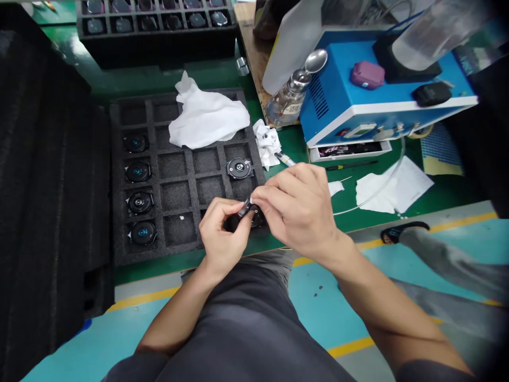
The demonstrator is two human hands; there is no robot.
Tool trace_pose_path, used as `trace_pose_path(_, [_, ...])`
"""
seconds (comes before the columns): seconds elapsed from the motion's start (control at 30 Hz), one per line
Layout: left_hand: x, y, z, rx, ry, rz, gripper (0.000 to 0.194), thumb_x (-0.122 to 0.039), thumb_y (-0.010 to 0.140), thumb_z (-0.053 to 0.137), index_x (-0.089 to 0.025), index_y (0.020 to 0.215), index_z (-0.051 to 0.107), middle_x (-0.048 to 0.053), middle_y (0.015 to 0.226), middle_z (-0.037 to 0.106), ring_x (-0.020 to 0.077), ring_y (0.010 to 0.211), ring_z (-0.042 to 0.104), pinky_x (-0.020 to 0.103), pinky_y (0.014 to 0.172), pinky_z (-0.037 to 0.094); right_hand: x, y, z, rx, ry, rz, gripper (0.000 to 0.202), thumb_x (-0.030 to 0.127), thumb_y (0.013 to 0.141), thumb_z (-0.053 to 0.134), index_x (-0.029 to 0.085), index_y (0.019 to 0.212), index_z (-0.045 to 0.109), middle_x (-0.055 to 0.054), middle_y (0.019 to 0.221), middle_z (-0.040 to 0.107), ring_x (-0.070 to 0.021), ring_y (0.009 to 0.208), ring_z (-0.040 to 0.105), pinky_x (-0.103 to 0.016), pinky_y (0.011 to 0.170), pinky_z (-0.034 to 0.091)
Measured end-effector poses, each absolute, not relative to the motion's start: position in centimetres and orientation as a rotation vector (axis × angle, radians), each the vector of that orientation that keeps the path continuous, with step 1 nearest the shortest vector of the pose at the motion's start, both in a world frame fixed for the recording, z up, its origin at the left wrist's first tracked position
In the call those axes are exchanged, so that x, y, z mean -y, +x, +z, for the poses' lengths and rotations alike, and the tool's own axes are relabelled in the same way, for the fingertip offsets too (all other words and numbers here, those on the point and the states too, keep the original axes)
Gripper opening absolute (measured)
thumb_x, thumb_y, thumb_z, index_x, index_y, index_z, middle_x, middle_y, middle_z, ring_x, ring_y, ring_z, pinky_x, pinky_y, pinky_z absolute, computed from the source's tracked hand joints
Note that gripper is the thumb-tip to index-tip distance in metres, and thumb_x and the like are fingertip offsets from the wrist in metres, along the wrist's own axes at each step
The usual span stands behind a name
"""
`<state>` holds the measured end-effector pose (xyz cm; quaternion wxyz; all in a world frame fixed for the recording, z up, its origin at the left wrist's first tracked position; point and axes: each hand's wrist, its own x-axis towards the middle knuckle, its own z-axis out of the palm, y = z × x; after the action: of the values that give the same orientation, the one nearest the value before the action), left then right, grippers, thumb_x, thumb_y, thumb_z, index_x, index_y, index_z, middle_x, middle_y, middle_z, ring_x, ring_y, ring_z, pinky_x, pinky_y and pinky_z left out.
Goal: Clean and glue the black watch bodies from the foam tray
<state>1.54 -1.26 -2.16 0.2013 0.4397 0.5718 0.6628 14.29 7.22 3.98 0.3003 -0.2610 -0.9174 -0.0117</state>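
Note:
My left hand (225, 233) pinches a dark smartwatch body (244, 208) between thumb and fingers, tilted on its edge above the foam tray (155, 254). My right hand (300, 209) is closed at the watch's upper edge, with a tiny white bit at its fingertips, too small to name. Below the hands another watch (256, 217) lies in the tray, partly hidden. Farther up, a watch (239, 168) sits back side up in its cell. In the left column several watches, among them a lower one (143, 232), lie in their cells. A white cloth (209, 116) covers part of the tray's top.
A second foam tray (159, 40) of watch parts stands behind. At right are a glass dispenser bottle (286, 103), a blue machine (338, 79) with a clear tube, crumpled tissue (267, 143) and white paper (407, 183). Black foam (47, 212) rises at left. Another person's leg (449, 254) shows right.

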Motion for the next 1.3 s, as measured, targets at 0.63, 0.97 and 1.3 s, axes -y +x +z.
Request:
trace_pose_path(0.63, [1.3,1.8,-2.0,-1.637,1.218,1.852,0.014,-0.009,0.079,0.076,-0.018,0.084,0.067,0.0,0.081,0.064,0.0116,0.074,0.064,0.022,0.064,0.055,-6.8,13.9,4.4,2.524,-0.611,-0.168,0.019,0.017,0.097,0.055,0.022,0.084,0.068,-0.002,0.077,0.065,-0.0203,0.081,0.05,-0.04,0.084,0.036])
trace_pose_path(0.97, [1.2,2.0,-1.7,-1.422,1.07,2.049,0.023,-0.009,0.079,0.081,-0.018,0.085,0.061,0.001,0.087,0.067,0.0152,0.087,0.074,0.028,0.077,0.061,-6.8,16.7,7.2,2.542,-0.952,-0.349,0.027,0.015,0.095,0.056,0.022,0.07,0.063,-0.003,0.064,0.056,-0.0214,0.073,0.048,-0.046,0.086,0.036])
trace_pose_path(1.3, [1.2,1.9,-1.3,-1.475,1.039,1.971,0.023,-0.011,0.078,0.081,-0.019,0.084,0.061,0.001,0.085,0.067,0.0127,0.079,0.071,0.023,0.069,0.059,-7.2,16.8,4.1,2.218,-0.968,0.243,0.009,0.023,0.093,0.068,0.025,0.086,0.073,0.001,0.072,0.068,-0.0178,0.072,0.058,-0.039,0.075,0.041])
